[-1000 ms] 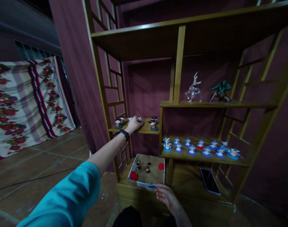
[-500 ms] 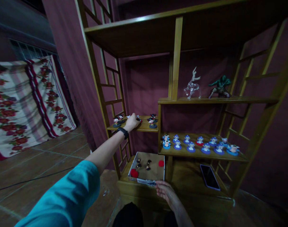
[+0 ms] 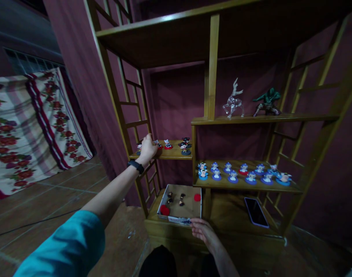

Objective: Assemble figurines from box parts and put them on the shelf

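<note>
Maroon cloth (image 3: 74,77) hangs beside a wooden shelf unit (image 3: 214,69). At the left end of its left shelf (image 3: 174,156), the left hand (image 3: 147,148) covers part of the space beside a dark-haired figurine (image 3: 139,147); whether its fingers pinch anything cannot be told. Just right stand two white-headed figurines (image 3: 168,144) on red bases. Below, near the viewer, the right hand (image 3: 206,233), fingers loosely spread, is at the near right corner of a shallow box (image 3: 173,219) containing red discs (image 3: 165,210).

Two small white-headed figurines (image 3: 168,144), red bases, upright on wooden shelf (image 3: 176,153); open-topped box (image 3: 191,209) below.
</note>
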### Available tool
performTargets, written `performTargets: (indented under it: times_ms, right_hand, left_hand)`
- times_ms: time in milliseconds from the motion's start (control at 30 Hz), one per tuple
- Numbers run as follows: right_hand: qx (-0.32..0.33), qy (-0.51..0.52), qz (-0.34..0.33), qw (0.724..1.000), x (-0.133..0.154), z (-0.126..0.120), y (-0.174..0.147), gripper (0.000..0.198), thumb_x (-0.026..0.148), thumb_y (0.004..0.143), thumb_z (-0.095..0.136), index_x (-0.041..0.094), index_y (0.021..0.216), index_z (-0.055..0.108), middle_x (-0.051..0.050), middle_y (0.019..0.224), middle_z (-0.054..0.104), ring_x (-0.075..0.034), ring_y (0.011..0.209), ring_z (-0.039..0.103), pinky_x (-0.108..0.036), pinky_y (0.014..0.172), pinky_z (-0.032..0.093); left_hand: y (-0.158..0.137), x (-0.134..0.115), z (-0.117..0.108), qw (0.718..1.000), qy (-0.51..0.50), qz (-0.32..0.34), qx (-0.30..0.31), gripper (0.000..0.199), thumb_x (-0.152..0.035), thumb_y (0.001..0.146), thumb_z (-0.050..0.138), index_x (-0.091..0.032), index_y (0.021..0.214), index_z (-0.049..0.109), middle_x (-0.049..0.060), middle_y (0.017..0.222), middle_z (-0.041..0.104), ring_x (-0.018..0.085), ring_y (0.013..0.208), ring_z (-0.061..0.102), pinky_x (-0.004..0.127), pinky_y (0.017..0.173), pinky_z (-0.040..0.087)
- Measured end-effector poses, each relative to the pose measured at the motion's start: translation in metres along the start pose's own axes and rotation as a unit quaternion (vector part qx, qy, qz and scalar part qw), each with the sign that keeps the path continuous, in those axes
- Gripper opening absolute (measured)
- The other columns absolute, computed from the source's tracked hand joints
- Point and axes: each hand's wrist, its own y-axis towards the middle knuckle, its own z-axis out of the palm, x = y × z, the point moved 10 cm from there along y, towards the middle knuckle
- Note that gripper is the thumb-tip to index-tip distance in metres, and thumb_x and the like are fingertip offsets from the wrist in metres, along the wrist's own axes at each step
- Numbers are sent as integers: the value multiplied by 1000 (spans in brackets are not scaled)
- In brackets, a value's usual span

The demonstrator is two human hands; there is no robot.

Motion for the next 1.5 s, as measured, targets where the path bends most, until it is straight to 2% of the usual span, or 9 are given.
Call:
performTargets:
  times_ms: [133,300,467,900,1033,1200,1300,1400,1500]
  right_hand:
    - [-1,-5,9,1000,-4,2,3,42,36,53,71,18,90,64,-10,92,66,-24,87,61,-39,79,44]
    - [-4,-11,5,1000,-5,-1,5,44,38,53,70,18,91,63,-10,93,66,-24,87,61,-39,80,44]
    - [-9,-21,13,1000,-5,-4,5,40,37,56,69,17,90,64,-10,90,66,-24,87,61,-38,80,44]
    - [2,-19,12,1000,1,6,-2,40,36,57,68,17,92,63,-9,92,66,-22,86,60,-39,81,43]
    - [-7,-32,14,999,6,8,-5,39,35,57,68,18,91,63,-9,93,66,-22,87,60,-38,80,43]
    - [-16,-28,17,999,2,3,-2,39,35,54,70,17,88,64,-10,90,66,-23,85,60,-37,78,44]
    - [-17,-27,17,999,0,2,-1,40,35,54,70,16,88,64,-10,89,66,-23,85,60,-37,78,44]
    - [-13,-22,16,1000,0,4,-2,38,35,56,69,16,89,64,-10,89,66,-22,84,60,-36,78,44]
    - [-18,-22,23,999,0,5,-2,37,33,56,69,17,88,64,-9,89,66,-21,83,61,-36,78,44]
  left_hand:
    - [-5,-6,8,999,32,25,21,58,-19,66,56,-13,121,37,15,110,52,26,101,51,34,85,40]
    - [-5,-9,18,997,56,21,38,59,-23,67,56,-12,121,35,17,111,49,27,100,52,35,82,41]
    - [-3,-3,21,997,67,15,41,48,-24,69,53,-11,113,41,16,102,53,26,93,54,34,79,42]
    - [-3,-3,17,997,72,25,17,43,-25,68,54,-13,109,47,13,102,52,26,94,53,34,81,42]
    - [-8,-4,13,998,63,21,23,47,-25,69,53,-13,113,45,14,105,50,26,94,53,34,81,42]
    - [-22,-31,0,995,63,82,-10,54,-19,71,51,-15,123,37,15,116,46,27,109,45,37,90,37]
    - [-24,-44,9,994,42,101,25,59,-25,72,54,-13,125,33,15,112,51,26,105,49,34,87,38]
    - [-16,-40,27,995,29,60,78,67,-36,68,59,-11,124,33,14,103,58,25,97,54,31,80,40]
    - [-9,-35,43,993,29,28,114,67,-43,65,61,-12,119,38,13,98,60,24,90,57,30,74,41]
